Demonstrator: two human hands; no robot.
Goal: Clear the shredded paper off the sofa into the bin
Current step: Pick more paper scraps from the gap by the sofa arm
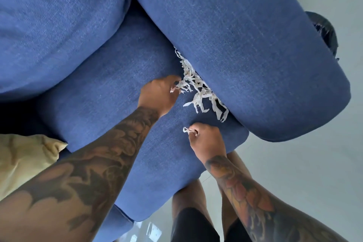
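Observation:
White shredded paper (198,88) lies in a line along the crease between the blue sofa seat (110,88) and the right armrest (245,49). My left hand (159,94) is on the seat at the strip's left side, its curled fingers pinching a clump of shreds. My right hand (206,139) is lower, near the seat's front corner, and grips a small wad of paper strips (186,130). The dark bin (325,31) shows partly behind the armrest at the right.
A beige cushion (25,159) lies at the left edge of the seat. The blue back cushion (59,21) fills the upper left. Pale tiled floor (294,173) runs to the right and front of the sofa. My legs stand by the seat's front.

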